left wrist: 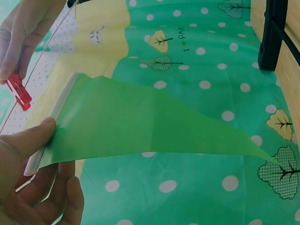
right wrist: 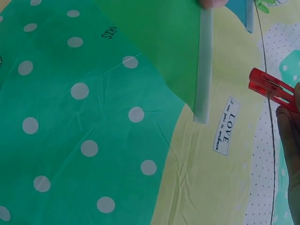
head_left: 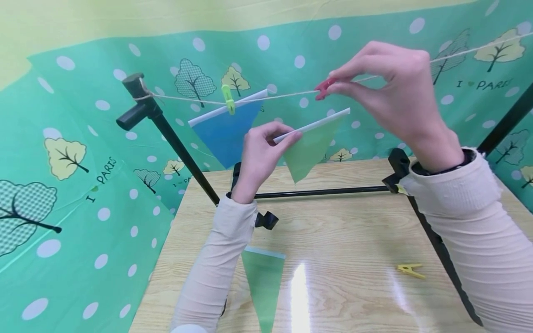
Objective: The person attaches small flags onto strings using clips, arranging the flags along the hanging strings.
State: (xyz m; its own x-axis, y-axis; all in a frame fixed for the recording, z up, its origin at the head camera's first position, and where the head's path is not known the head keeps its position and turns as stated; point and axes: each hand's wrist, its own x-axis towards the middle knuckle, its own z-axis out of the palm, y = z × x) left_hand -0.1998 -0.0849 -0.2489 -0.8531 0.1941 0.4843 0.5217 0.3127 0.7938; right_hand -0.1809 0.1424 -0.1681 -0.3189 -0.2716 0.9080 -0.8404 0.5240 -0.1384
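My left hand (head_left: 264, 155) pinches the white top edge of a green triangular flag (head_left: 310, 148), which hangs a little below the string (head_left: 291, 95). Above and to the right, my right hand (head_left: 395, 88) pinches a red clothespin (head_left: 323, 89) between thumb and fingers. In the right wrist view the red clothespin (right wrist: 272, 89) lies across the string, apart from the green flag (right wrist: 159, 47). A blue flag (head_left: 229, 129) hangs from the string at the left under a light green clothespin (head_left: 228, 99).
The string runs from a black post (head_left: 179, 148) at the left toward the upper right. A second green flag (head_left: 264, 286) and a yellow clothespin (head_left: 411, 270) lie on the wooden table (head_left: 341, 236). A black bar (head_left: 325, 192) crosses behind them.
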